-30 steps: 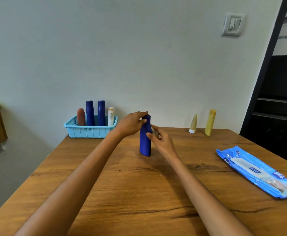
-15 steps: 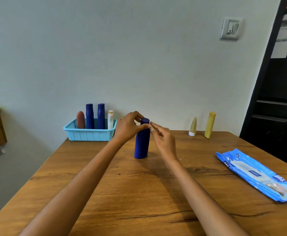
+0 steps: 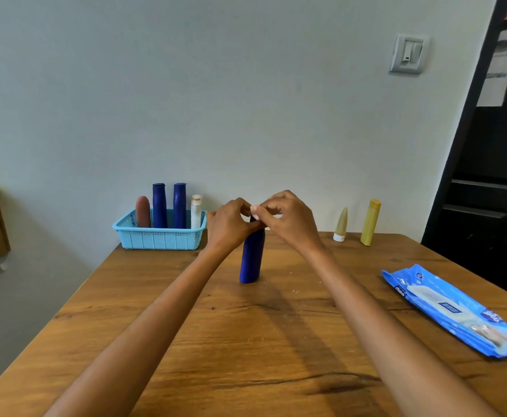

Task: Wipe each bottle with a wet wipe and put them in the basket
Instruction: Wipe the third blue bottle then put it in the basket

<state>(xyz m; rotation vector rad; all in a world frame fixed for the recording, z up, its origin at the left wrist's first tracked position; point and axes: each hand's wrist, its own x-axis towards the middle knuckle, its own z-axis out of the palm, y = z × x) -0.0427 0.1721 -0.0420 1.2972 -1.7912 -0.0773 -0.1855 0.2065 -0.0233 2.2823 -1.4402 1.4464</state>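
Observation:
A dark blue bottle (image 3: pixel 250 260) stands upright on the wooden table (image 3: pixel 246 341), near its middle. My left hand (image 3: pixel 228 225) grips the bottle's top from the left. My right hand (image 3: pixel 288 219) curls over the top from the right and pinches a small white piece, apparently a wet wipe (image 3: pixel 254 209), against the cap. The cap itself is hidden by my fingers. A light blue basket (image 3: pixel 159 237) at the back left holds a brown bottle (image 3: pixel 143 212), two blue bottles (image 3: pixel 159 206) and a small white bottle (image 3: pixel 196 212).
A beige tube (image 3: pixel 341 225) and a yellow bottle (image 3: pixel 370 222) stand at the back right by the wall. A blue pack of wet wipes (image 3: pixel 454 308) lies flat near the table's right edge. A dark cabinet (image 3: pixel 487 191) stands to the right.
My right hand has risen from the bottle's side to its top and now curls over the cap. My left hand has stayed on the bottle's top.

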